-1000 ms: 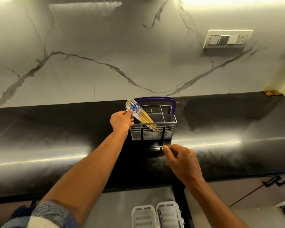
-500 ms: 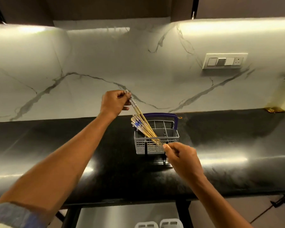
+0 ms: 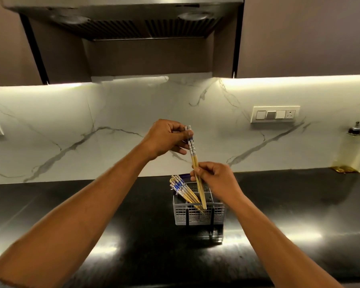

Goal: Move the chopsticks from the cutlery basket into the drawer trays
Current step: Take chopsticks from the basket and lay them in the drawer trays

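At frame centre, above the grey cutlery basket [image 3: 197, 215] on the black bench [image 3: 112, 225], the left hand [image 3: 164, 138] pinches a chopstick pair [image 3: 193, 154] by the top; the right hand [image 3: 216, 179] grips it lower. More chopsticks [image 3: 182, 189] lean in the basket.

Chopstick pair [image 3: 193, 156] lifted, near-upright; remaining chopsticks [image 3: 183, 190] lean in grey basket [image 3: 197, 215].

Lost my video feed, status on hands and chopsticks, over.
Left hand pinches lifted pair at top; right hand grips it mid-shaft. Tips still inside cutlery basket. Remaining chopsticks lean alongside.
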